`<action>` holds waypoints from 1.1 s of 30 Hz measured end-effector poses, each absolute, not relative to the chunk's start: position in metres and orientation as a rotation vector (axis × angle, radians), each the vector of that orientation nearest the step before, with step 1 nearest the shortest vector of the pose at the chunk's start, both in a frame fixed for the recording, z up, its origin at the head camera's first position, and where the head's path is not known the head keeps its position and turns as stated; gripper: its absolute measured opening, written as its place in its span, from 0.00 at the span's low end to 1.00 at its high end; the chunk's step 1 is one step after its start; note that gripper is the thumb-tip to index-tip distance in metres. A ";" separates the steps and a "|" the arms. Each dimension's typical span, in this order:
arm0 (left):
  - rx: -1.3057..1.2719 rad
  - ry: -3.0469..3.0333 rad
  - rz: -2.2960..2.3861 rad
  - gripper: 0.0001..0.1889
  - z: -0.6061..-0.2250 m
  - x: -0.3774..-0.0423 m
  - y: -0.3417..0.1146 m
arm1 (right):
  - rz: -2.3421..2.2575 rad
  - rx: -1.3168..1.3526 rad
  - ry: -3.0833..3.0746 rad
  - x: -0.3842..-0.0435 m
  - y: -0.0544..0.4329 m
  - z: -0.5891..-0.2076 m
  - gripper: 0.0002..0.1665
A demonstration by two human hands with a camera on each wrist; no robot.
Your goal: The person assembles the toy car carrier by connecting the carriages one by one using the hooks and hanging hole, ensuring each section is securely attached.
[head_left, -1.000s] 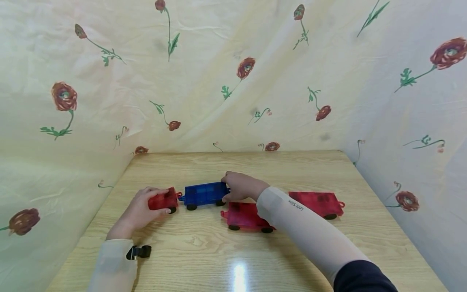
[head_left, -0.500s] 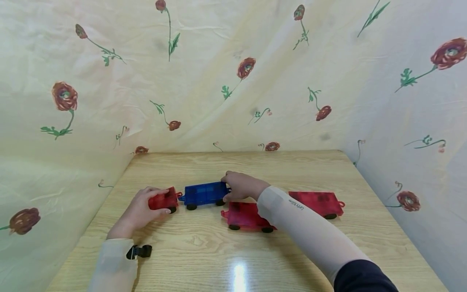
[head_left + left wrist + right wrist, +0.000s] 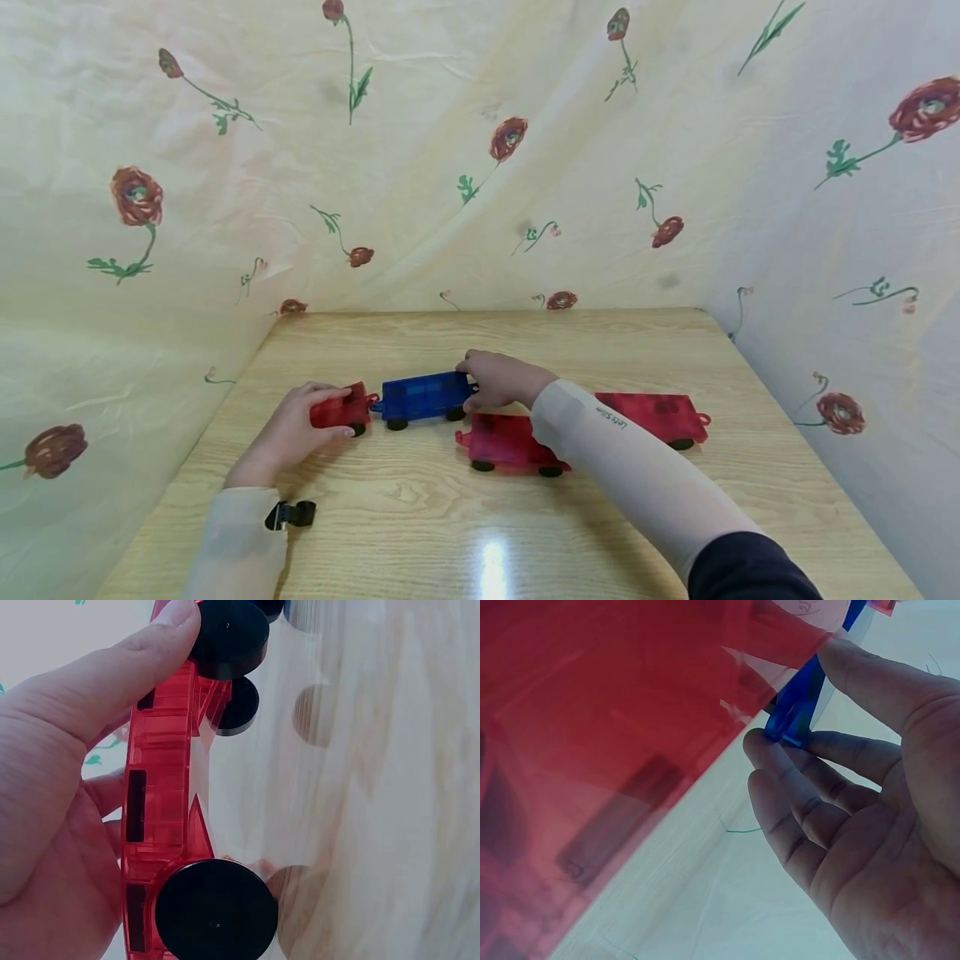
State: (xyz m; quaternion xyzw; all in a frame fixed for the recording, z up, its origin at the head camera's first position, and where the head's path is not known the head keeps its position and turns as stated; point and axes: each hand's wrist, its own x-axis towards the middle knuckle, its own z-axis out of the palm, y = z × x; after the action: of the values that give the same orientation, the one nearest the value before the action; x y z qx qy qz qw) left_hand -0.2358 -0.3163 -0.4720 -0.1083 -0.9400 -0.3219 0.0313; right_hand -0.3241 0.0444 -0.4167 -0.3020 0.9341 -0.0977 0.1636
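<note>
On the left of the table, my left hand [image 3: 283,437] grips a translucent red toy train car [image 3: 343,408] by its sides. The left wrist view shows my thumb pressed along that red car [image 3: 161,765], just above a black wheel. Right beside it stands a blue toy train car [image 3: 425,397], its hitch meeting the red car's ring; whether they are linked is too small to tell. My right hand [image 3: 501,379] pinches the blue car's right end between thumb and fingers. In the right wrist view, a strip of the blue car [image 3: 799,697] shows at the fingertips.
Below my right wrist sits another red car [image 3: 502,440], partly covered by the sleeve. Farther right is one more red car [image 3: 663,417], also partly behind the forearm. Flower-patterned cloth [image 3: 420,167] surrounds the wooden table [image 3: 390,533] at the back and sides.
</note>
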 end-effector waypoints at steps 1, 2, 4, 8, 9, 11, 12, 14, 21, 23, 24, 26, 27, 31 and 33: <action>-0.333 -2.895 -0.999 0.36 -0.472 -0.236 -0.316 | -0.278 -0.861 2.663 -0.324 0.045 -0.417 0.43; -0.328 -2.895 -0.998 0.36 -0.472 -0.235 -0.316 | -0.277 -0.862 2.662 -0.324 0.045 -0.417 0.43; -0.317 -2.892 -0.991 0.35 -0.471 -0.234 -0.316 | -0.272 -0.865 2.658 -0.325 0.045 -0.418 0.43; -0.326 -2.893 -0.961 0.35 -0.470 -0.233 -0.316 | -0.261 -0.864 2.660 -0.325 0.045 -0.418 0.43; -0.336 -2.897 -0.945 0.35 -0.470 -0.233 -0.316 | -0.261 -0.863 2.661 -0.325 0.045 -0.418 0.43; -0.355 -2.904 -0.914 0.35 -0.470 -0.233 -0.316 | -0.260 -0.860 2.664 -0.325 0.045 -0.418 0.43; -0.363 -2.906 -0.900 0.35 -0.469 -0.233 -0.315 | -0.263 -0.858 2.663 -0.324 0.045 -0.417 0.43; -0.377 -2.912 -0.871 0.34 -0.469 -0.233 -0.315 | -0.264 -0.859 2.662 -0.323 0.045 -0.416 0.43; -0.371 -2.920 -0.852 0.34 -0.470 -0.234 -0.315 | -0.248 -0.876 2.664 -0.322 0.045 -0.415 0.43; -0.372 -2.927 -0.853 0.34 -0.470 -0.234 -0.316 | -0.240 -0.886 2.665 -0.322 0.045 -0.414 0.43; -0.371 -2.930 -0.851 0.34 -0.469 -0.234 -0.316 | -0.236 -0.890 2.666 -0.322 0.045 -0.414 0.43; -0.370 -2.933 -0.847 0.34 -0.469 -0.234 -0.316 | -0.226 -0.901 2.668 -0.322 0.045 -0.414 0.43; -0.367 -2.938 -0.847 0.34 -0.469 -0.234 -0.317 | -0.221 -0.904 2.669 -0.322 0.045 -0.414 0.43; -0.351 -2.960 -0.846 0.34 -0.467 -0.232 -0.317 | -0.202 -0.915 2.669 -0.322 0.044 -0.414 0.44; -0.338 -2.972 -0.850 0.34 -0.467 -0.231 -0.318 | -0.201 -0.910 2.670 -0.322 0.044 -0.415 0.44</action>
State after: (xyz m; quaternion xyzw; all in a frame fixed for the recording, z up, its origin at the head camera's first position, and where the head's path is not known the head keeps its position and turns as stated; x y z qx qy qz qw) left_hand -0.2312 -0.3177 -0.4670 -0.1087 -0.9557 -0.2732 0.0158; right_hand -0.3217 0.0436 -0.4153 -0.3179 0.9325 -0.0702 0.1564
